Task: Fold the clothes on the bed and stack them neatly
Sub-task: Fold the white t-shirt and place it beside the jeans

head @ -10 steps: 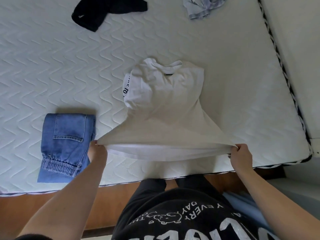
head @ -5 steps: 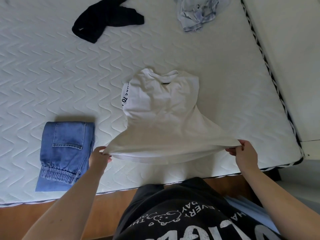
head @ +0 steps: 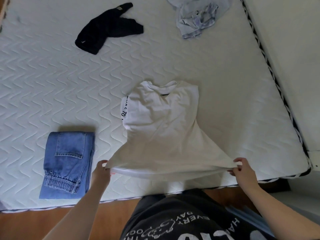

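Your left hand (head: 101, 172) pinches left hem corner of white cotton T-shirt (head: 162, 129); your right hand (head: 243, 170) pinches right corner. Hem lifted, stretched taut between hands; collar end rests on white quilted mattress (head: 52, 75). Folded blue denim jeans (head: 67, 163) just left. Crumpled black garment (head: 109, 28), pale blue shirt (head: 197, 18) at far side.

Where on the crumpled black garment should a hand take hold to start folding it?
Probably the narrow upper end of the black garment, coming from the person's side over the bare mattress. That end tapers and lies apart from the bunched lower part, so lifting there may let it hang open.
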`<move>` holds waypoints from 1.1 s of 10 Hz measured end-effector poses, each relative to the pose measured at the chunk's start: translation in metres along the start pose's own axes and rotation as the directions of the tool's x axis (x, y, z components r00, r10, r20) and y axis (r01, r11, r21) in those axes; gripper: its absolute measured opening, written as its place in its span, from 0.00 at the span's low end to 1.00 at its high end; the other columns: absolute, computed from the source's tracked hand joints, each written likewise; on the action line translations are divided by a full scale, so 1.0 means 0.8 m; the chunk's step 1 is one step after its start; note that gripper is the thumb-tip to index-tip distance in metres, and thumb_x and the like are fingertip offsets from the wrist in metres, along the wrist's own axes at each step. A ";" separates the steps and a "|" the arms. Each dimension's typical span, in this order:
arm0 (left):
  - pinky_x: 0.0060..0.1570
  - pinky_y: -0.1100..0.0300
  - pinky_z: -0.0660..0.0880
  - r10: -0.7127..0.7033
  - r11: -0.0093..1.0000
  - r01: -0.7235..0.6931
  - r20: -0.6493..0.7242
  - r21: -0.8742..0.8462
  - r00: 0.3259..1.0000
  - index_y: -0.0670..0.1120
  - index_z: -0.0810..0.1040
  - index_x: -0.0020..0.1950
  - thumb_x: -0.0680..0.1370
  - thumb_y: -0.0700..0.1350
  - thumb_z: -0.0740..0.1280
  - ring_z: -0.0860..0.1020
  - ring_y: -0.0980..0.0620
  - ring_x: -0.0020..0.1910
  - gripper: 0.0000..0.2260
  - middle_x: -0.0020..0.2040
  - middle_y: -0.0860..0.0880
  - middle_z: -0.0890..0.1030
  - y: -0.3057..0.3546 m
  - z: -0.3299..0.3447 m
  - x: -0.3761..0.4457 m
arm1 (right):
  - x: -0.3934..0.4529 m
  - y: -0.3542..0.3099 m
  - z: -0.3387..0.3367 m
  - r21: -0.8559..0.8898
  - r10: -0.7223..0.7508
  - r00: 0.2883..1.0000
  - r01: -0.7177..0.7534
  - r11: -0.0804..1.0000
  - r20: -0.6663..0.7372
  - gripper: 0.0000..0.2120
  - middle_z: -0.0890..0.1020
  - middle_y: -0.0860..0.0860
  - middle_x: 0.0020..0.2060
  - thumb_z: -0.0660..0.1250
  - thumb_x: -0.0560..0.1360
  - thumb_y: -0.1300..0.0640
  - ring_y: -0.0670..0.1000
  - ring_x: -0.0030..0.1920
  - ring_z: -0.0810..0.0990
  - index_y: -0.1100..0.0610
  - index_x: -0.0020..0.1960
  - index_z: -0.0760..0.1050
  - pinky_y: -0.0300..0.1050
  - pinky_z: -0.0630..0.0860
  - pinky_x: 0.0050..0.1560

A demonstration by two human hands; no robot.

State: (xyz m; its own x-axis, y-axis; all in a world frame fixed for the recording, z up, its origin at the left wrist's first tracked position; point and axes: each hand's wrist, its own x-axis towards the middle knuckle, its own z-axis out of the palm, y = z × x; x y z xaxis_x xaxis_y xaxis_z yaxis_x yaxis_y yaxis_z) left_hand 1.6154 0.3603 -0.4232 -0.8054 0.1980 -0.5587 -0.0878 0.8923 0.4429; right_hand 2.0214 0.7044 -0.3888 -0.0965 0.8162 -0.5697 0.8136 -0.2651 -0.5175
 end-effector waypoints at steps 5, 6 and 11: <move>0.38 0.56 0.81 0.127 0.921 -0.133 -0.041 -0.367 0.991 0.42 0.84 0.46 0.76 0.35 0.65 0.82 0.51 0.28 0.08 0.30 0.46 0.83 0.318 -0.082 0.125 | 0.158 -0.312 0.004 0.264 -0.105 0.994 0.096 0.960 0.021 0.09 0.85 0.59 0.40 0.65 0.75 0.67 0.55 0.40 0.85 0.63 0.52 0.82 0.40 0.80 0.48; 0.31 0.61 0.80 0.187 0.877 -0.213 -0.101 -0.431 0.977 0.45 0.83 0.47 0.77 0.36 0.65 0.81 0.52 0.27 0.08 0.30 0.44 0.83 0.426 -0.154 0.164 | 0.211 -0.435 -0.052 0.230 -0.227 0.973 0.227 0.946 -0.027 0.11 0.85 0.61 0.45 0.64 0.77 0.65 0.61 0.48 0.84 0.64 0.55 0.82 0.53 0.79 0.56; 0.29 0.66 0.79 0.328 0.559 -0.550 -0.444 -0.620 0.834 0.41 0.71 0.52 0.84 0.39 0.56 0.79 0.56 0.21 0.05 0.28 0.48 0.82 0.796 -0.536 0.108 | 0.186 -0.840 -0.420 0.087 -0.674 0.570 0.790 0.607 -0.471 0.14 0.80 0.51 0.47 0.63 0.77 0.64 0.49 0.48 0.78 0.52 0.57 0.80 0.46 0.76 0.58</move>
State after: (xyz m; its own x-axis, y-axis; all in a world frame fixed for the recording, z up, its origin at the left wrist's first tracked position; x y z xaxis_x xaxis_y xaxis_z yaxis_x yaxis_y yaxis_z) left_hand 1.2387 0.7716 0.1117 -0.9607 0.2774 -0.0091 0.0305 0.1382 0.9899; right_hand 1.6531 1.1766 0.0890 -0.3331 0.8852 0.3248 0.3676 0.4391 -0.8198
